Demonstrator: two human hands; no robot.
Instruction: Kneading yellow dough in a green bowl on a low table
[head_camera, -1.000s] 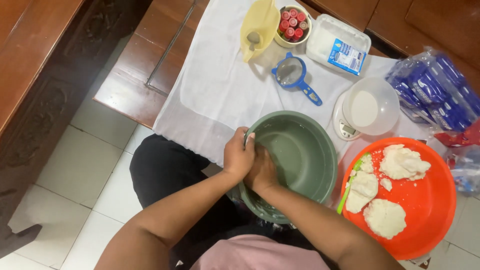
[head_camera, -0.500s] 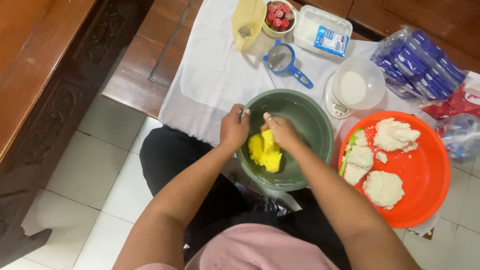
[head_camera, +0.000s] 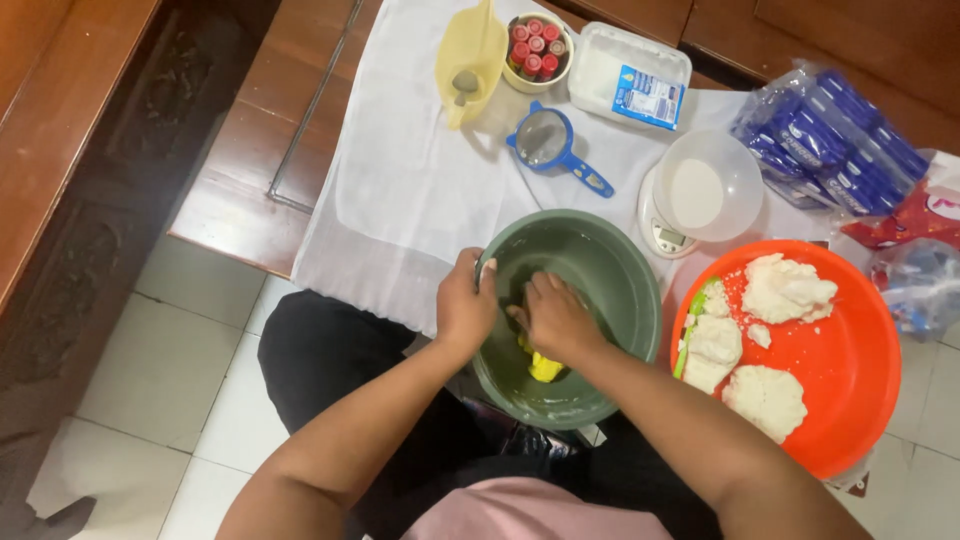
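Observation:
A green bowl (head_camera: 610, 260) sits at the near edge of a white cloth (head_camera: 400, 180). My left hand (head_camera: 465, 305) grips the bowl's left rim. My right hand (head_camera: 555, 318) is inside the bowl, pressing down on a lump of yellow dough (head_camera: 545, 367), most of which is hidden under my fingers. To the right stands an orange tray (head_camera: 850, 370) holding three lumps of white dough (head_camera: 785, 288) and a green scraper (head_camera: 690, 335).
On the cloth behind the bowl: a yellow jug (head_camera: 470, 50), a small bowl of red-capped tubes (head_camera: 538, 45), a blue strainer (head_camera: 550, 145), a white lidded tub (head_camera: 630, 72), a clear bowl on a scale (head_camera: 705, 192). Blue packets (head_camera: 830, 140) lie far right. A dark wooden bench (head_camera: 70, 150) stands left.
The view shifted slightly. My right hand has pushed down over the yellow dough, covering most of it; half a second ago the dough lay exposed between my hands. My left hand stays on the rim.

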